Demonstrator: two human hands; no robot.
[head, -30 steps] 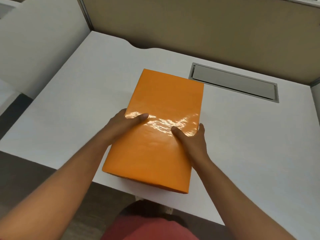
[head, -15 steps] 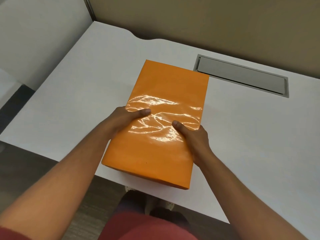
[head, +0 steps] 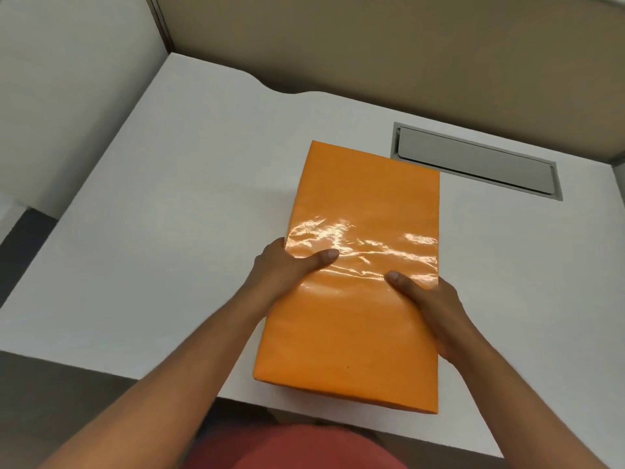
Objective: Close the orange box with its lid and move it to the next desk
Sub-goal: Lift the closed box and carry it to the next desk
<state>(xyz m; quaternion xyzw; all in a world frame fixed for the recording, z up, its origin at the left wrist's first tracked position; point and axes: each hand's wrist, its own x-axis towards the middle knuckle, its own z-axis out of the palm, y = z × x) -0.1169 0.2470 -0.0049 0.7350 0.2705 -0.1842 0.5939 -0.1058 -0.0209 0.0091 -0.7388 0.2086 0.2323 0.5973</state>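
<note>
The orange box (head: 365, 204), glossy and with its lid on, lies lengthwise over the white desk (head: 162, 204), its near end overhanging the desk's front edge. My left hand (head: 287, 272) grips its left side, thumb lying on top of the lid. My right hand (head: 429, 306) grips the right side, thumb also on the lid; its fingers are hidden behind the box. I cannot tell whether the box rests on the desk or is held just above it.
A grey cable-tray flap (head: 473, 160) is set into the desk behind the box at the right. A beige partition wall (head: 372, 45) runs along the back, a white panel (head: 67, 79) stands at the left. Dark floor (head: 27, 231) shows at the far left.
The box, held in both hands, has turned a little clockwise and sits straighter and further right in view; the view has shifted, so more of the desk shows at the left.
</note>
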